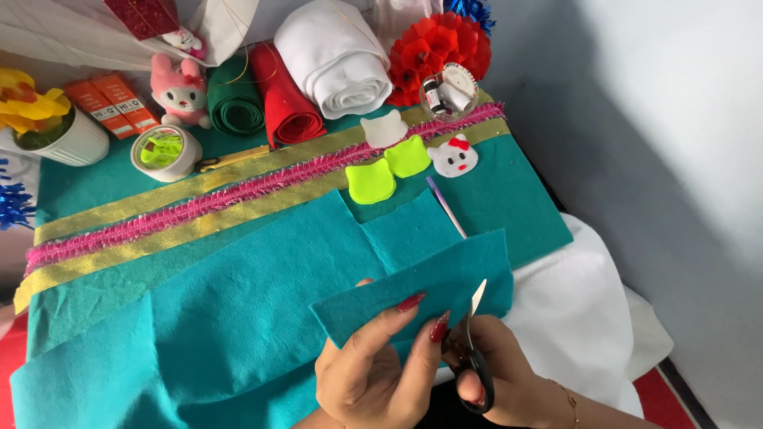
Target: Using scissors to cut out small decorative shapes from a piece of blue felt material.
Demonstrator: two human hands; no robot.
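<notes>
hands, left [373, 369] pinching teal felt [421, 290], right [497, 361] scissors [474, 349]

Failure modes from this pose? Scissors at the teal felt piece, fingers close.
1. The left hand pinches the teal felt piece right beside the scissors held by the right hand; its fingertips could get nicked.
2. The piece is held in the air by one edge, so it may flop and the cut wander.
3. The blades might also catch the large teal felt sheet lying beneath.

A teal felt sheet [509, 206] covers what seems a table; felt rolls [262, 99] and a tape roll [165, 152] lie on it.
</notes>
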